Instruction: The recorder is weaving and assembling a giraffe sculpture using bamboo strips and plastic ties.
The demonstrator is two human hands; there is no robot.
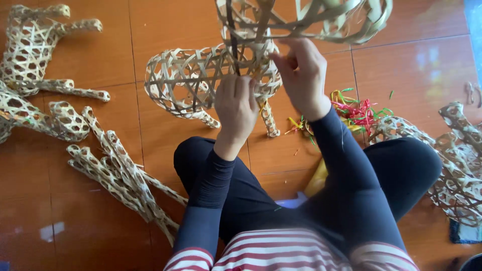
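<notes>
An openwork animal figure [191,80] woven from pale bamboo strips stands on the brown tiled floor in front of my knees. My left hand [236,105] is closed on the weave at the figure's shoulder, near its front leg [268,120]. My right hand [301,75] pinches strips where the neck part [321,20] joins the body. The neck and head section rises toward the camera and out of the top edge. Both arms wear dark sleeves.
Finished woven figures [35,55] and loose woven legs [115,170] lie at the left. More woven pieces [457,165] are piled at the right. A heap of red, green and yellow ribbon scraps [356,110] lies beside my right knee.
</notes>
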